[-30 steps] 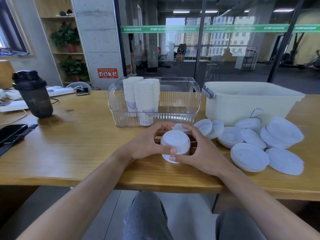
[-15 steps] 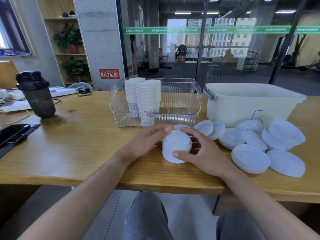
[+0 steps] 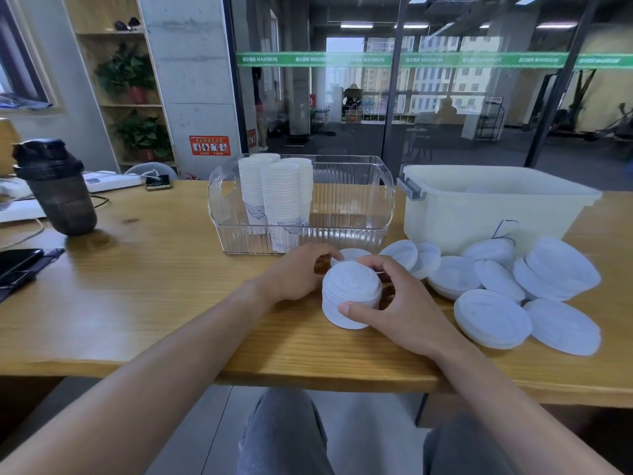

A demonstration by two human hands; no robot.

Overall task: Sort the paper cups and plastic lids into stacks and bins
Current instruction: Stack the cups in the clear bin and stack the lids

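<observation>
A short stack of white plastic lids [image 3: 351, 291] stands on the wooden table [image 3: 154, 303] near its front edge. My right hand [image 3: 394, 303] grips the stack, thumb in front and fingers curled over its far side. My left hand [image 3: 296, 274] holds the stack's left side with curled fingers. Behind them a single lid [image 3: 352, 254] lies flat. Tall stacks of white paper cups [image 3: 281, 200] stand in the left half of a clear ribbed bin [image 3: 352, 217]. Several loose lids and low lid piles [image 3: 493, 317] spread to the right.
A cream plastic tub [image 3: 479, 210] stands behind the loose lids at the right. At the far left are a dark shaker bottle [image 3: 58, 190], a black phone [image 3: 17, 262] and cables. A phone [image 3: 157, 181] lies at the table's back edge.
The lid stack has tipped slightly toward me. My left thumb has left the stack's front and my left fingers now curl at its far left side. My right thumb stays at the front.
</observation>
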